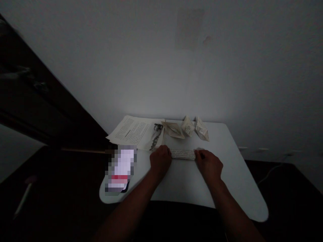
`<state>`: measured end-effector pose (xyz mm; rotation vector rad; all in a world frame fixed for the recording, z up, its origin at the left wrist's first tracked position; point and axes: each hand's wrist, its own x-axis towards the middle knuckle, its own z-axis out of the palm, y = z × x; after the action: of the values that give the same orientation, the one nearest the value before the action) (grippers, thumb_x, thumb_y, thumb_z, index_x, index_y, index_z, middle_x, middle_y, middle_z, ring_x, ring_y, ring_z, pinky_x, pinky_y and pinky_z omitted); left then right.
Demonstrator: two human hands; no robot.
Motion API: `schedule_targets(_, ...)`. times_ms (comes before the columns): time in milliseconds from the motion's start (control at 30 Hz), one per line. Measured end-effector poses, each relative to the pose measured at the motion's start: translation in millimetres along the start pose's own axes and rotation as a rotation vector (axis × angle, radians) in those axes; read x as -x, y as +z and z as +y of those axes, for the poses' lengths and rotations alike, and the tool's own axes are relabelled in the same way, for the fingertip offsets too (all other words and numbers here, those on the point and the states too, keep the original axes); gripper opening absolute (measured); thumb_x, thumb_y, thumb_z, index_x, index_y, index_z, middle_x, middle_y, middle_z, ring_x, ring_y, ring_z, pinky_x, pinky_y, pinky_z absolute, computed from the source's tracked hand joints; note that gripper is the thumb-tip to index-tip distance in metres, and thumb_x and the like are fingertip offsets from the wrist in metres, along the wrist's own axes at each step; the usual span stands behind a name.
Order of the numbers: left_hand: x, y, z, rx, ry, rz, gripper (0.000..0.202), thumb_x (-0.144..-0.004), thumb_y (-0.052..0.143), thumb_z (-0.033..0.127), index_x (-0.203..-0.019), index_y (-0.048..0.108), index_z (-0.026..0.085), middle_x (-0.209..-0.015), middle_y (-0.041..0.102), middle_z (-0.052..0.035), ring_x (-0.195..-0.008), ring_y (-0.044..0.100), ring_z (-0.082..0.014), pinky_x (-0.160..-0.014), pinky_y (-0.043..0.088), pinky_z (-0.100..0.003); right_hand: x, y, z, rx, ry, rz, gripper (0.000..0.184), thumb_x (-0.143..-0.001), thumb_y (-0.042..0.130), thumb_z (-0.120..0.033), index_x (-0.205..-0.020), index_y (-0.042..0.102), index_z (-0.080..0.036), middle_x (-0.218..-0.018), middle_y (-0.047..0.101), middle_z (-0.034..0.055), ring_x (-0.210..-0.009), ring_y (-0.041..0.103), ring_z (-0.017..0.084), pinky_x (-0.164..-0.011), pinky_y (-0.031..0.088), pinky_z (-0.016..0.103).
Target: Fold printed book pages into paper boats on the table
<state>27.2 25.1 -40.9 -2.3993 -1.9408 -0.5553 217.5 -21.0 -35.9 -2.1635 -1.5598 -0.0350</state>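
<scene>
A narrow strip of folded printed paper lies across the middle of a small white table. My left hand is closed on the strip's left end. My right hand is closed on its right end. Both hands rest on the tabletop with knuckles up, so the fingertips are hidden. Just behind the strip stand three folded paper shapes made from printed pages.
A stack of printed sheets lies at the table's back left, hanging over the edge. A blurred-out rectangular object sits at the left front. A pale wall rises right behind the table. A dark door or panel is at left.
</scene>
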Motion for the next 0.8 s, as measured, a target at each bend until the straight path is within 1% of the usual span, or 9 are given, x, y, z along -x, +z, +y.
schedule_targets(200,1,0.4,1,-0.101,0.077,-0.049,0.015,-0.087,0.038,0.016,-0.081,0.052,0.015,-0.081,0.058,-0.0062,-0.076,0.057,-0.0189,-0.061,0.041,-0.027,1,2,-4,0.152,-0.074,-0.031,0.030,-0.090,0.040,-0.037,-0.086,0.065,-0.020,-0.086,0.066,0.0036,-0.083,0.059,0.017,-0.056,0.034,0.025)
schedule_targets(267,1,-0.7,2,-0.109,0.083,-0.049,0.013,-0.086,0.038,0.014,-0.085,0.052,0.015,-0.085,0.056,-0.0065,-0.078,0.056,-0.0185,-0.063,0.042,-0.027,1,1,-5,0.148,-0.083,-0.018,0.026,-0.089,0.042,-0.035,-0.094,0.062,-0.020,-0.090,0.065,0.0038,-0.084,0.058,0.017,-0.055,0.034,0.025)
schedule_targets(367,0,-3.6,5,-0.079,0.119,0.011,0.019,-0.085,0.038,0.010,-0.097,0.052,0.016,-0.093,0.053,-0.0075,-0.082,0.053,-0.0179,-0.066,0.044,-0.027,1,1,-5,0.122,-0.123,0.048,0.026,-0.088,0.045,-0.031,-0.108,0.056,-0.021,-0.100,0.061,0.0063,-0.084,0.058,0.018,-0.048,0.031,0.024)
schedule_targets(433,-2,-5.3,7,-0.039,0.213,0.047,0.022,-0.085,0.038,0.009,-0.098,0.053,0.018,-0.096,0.052,-0.0080,-0.084,0.052,-0.0186,-0.070,0.045,-0.029,1,1,-4,0.121,-0.188,0.078,0.022,-0.087,0.046,-0.027,-0.104,0.058,-0.022,-0.102,0.059,0.0076,-0.081,0.057,0.018,-0.045,0.028,0.024)
schedule_targets(500,-4,-6.1,8,0.000,0.341,0.039,0.019,-0.084,0.039,0.008,-0.090,0.055,0.018,-0.095,0.052,-0.0080,-0.086,0.050,-0.0195,-0.075,0.044,-0.031,1,3,-2,0.120,-0.291,0.083,0.018,-0.084,0.048,-0.019,-0.097,0.060,-0.023,-0.096,0.060,0.0070,-0.079,0.056,0.018,-0.045,0.029,0.024)
schedule_targets(567,-6,-5.7,7,0.033,0.434,0.002,0.018,-0.084,0.040,0.007,-0.082,0.055,0.017,-0.092,0.053,-0.0078,-0.085,0.049,-0.0198,-0.078,0.043,-0.033,0,5,2,0.101,-0.378,0.081,0.021,-0.082,0.048,-0.013,-0.096,0.061,-0.023,-0.090,0.061,0.0062,-0.077,0.056,0.018,-0.048,0.033,0.025)
schedule_targets(633,-7,-4.8,4,0.056,0.472,-0.032,0.019,-0.082,0.039,0.006,-0.080,0.055,0.017,-0.089,0.054,-0.0073,-0.082,0.049,-0.0195,-0.077,0.043,-0.033,-1,6,6,0.065,-0.424,0.069,0.026,-0.082,0.047,-0.011,-0.101,0.059,-0.023,-0.088,0.062,0.0062,-0.077,0.057,0.018,-0.054,0.039,0.026)
schedule_targets(733,-5,-5.6,1,0.081,0.491,-0.048,0.017,-0.079,0.041,0.006,-0.079,0.054,0.017,-0.085,0.054,-0.0071,-0.082,0.049,-0.0199,-0.077,0.043,-0.034,-1,4,11,-0.008,-0.454,0.011,0.028,-0.087,0.041,-0.015,-0.110,0.056,-0.021,-0.093,0.063,0.0075,-0.085,0.058,0.021,-0.067,0.047,0.031)
schedule_targets(800,-2,-8.6,0,0.097,0.491,-0.042,0.011,-0.078,0.045,0.012,-0.080,0.054,0.017,-0.087,0.054,-0.0076,-0.084,0.049,-0.0210,-0.080,0.043,-0.035,-1,0,13,-0.052,-0.478,-0.035,0.028,-0.089,0.040,-0.021,-0.113,0.054,-0.018,-0.097,0.063,0.0089,-0.090,0.058,0.022,-0.076,0.048,0.033)
